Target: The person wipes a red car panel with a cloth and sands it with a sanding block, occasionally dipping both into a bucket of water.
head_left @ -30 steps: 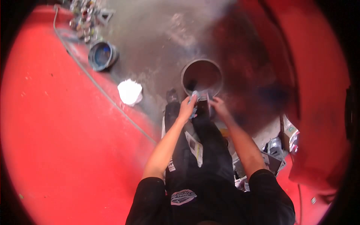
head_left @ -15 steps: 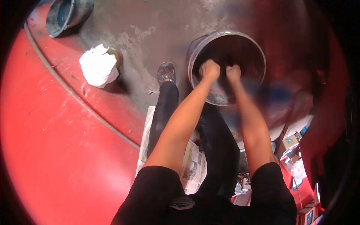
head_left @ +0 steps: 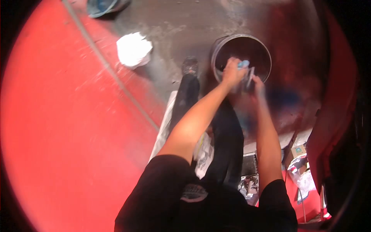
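Observation:
A round, dark-inside bucket (head_left: 215, 63) stands on the grey floor, upper right of the middle. Over its opening, my left hand (head_left: 232, 72) is closed around a light-blue object (head_left: 243, 63), too blurred to identify. My right hand (head_left: 258, 84) is at the bucket's lower right rim, smeared by motion. Between the two hands is a pale, blurred streak (head_left: 250, 77), perhaps a tool or splashing liquid; I cannot tell which. Whether my right hand holds it is unclear.
A white bundle (head_left: 134, 50) sits left of my shoe (head_left: 190, 65). Another bucket (head_left: 104, 7) is at the top left. A line (head_left: 112, 71) crosses the red floor (head_left: 69, 135). Newspaper (head_left: 205, 156) lies by my legs, and boxes (head_left: 298, 150) stand at the lower right.
Both hands have risen from inside the bucket. The light-blue object now shows in my left hand. The view has shifted, so the floor items appear farther right and higher.

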A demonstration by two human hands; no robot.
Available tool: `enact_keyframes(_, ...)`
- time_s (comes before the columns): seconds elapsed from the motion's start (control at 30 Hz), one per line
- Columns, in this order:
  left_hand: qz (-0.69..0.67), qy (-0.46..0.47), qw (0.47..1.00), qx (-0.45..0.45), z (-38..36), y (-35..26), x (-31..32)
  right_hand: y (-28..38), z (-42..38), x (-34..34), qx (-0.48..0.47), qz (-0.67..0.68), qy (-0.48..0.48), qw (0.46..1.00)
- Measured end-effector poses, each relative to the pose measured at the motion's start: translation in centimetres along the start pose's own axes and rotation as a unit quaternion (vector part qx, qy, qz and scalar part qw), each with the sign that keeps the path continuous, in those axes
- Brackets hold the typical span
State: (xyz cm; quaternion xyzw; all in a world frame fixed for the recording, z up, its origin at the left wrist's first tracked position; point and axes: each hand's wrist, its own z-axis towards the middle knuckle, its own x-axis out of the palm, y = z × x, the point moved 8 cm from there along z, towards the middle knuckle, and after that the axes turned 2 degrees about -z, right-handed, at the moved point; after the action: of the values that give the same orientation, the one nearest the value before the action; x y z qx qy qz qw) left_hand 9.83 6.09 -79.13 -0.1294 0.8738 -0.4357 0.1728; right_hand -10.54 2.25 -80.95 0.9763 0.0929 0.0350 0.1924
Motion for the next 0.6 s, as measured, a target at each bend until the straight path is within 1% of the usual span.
enact_keyframes(0.07, -0.025, -0.066, 0.997, 0.026, -3.0, -5.3, -1.7, 3.1, -5.3, 0.3, -0.081, -0.005, -0.071, 0.994)
enact_keyframes(0.1, -0.040, -0.095, 0.993, 0.059, -4.0, -7.2, -2.2, 5.6, -7.5, 1.1, -0.138, -0.057, -0.033, 0.988)
enact_keyframes(0.13, -0.076, -0.069, 0.993, 0.050, -4.7, -8.9, -2.8, 7.3, -10.7, 1.3, -0.187, -0.107, -0.005, 0.977)
enact_keyframes(0.17, -0.128, -0.015, 0.992, 0.004, -7.1, -11.6, -3.6, 10.1, -16.5, 3.5, -0.233, -0.158, -0.011, 0.960)
enact_keyframes(0.2, -0.178, 0.037, 0.983, -0.025, -7.8, -15.7, -5.7, 10.1, -17.5, 2.7, -0.221, -0.085, -0.045, 0.970)
enact_keyframes(0.23, -0.177, 0.030, 0.984, 0.025, -8.5, -19.9, -8.1, 13.1, -20.8, 4.1, -0.309, -0.122, -0.041, 0.942)
enact_keyframes(0.27, -0.175, 0.027, 0.982, 0.058, -10.9, -23.1, -10.2, 15.0, -25.8, 5.5, -0.378, -0.161, -0.042, 0.911)
enact_keyframes(0.33, -0.127, 0.048, 0.988, 0.070, -14.1, -30.4, -14.5, 17.0, -31.8, 6.3, -0.353, -0.142, -0.049, 0.923)
enact_keyframes(0.37, -0.110, 0.030, 0.988, 0.101, -14.4, -31.2, -15.9, 17.5, -34.4, 6.8, -0.340, -0.130, -0.046, 0.930)
enact_keyframes(0.4, -0.096, 0.013, 0.984, 0.146, -13.7, -33.3, -17.2, 18.5, -37.3, 7.8, -0.366, -0.101, -0.031, 0.925)
enact_keyframes(0.43, -0.081, 0.003, 0.982, 0.169, -14.9, -37.0, -18.8, 20.0, -40.8, 9.2, -0.409, -0.137, -0.008, 0.902)
enact_keyframes(0.47, -0.068, -0.003, 0.978, 0.199, -17.2, -41.4, -20.2, 20.8, -44.5, 10.2, -0.405, -0.113, 0.019, 0.907)
enact_keyframes(0.5, -0.064, 0.000, 0.977, 0.205, -19.1, -45.4, -21.0, 22.3, -48.1, 10.7, -0.434, -0.186, -0.017, 0.881)
enact_keyframes(0.53, -0.081, 0.007, 0.969, 0.232, -20.8, -49.2, -21.4, 23.6, -51.6, 10.9, -0.502, -0.246, -0.033, 0.828)
enact_keyframes(0.57, -0.117, -0.007, 0.955, 0.271, -21.9, -52.5, -21.5, 25.0, -55.0, 11.3, -0.597, -0.277, -0.028, 0.752)
enact_keyframes(0.6, -0.155, 0.001, 0.946, 0.284, -24.0, -56.4, -21.2, 26.4, -59.1, 11.5, -0.637, -0.281, -0.036, 0.717)
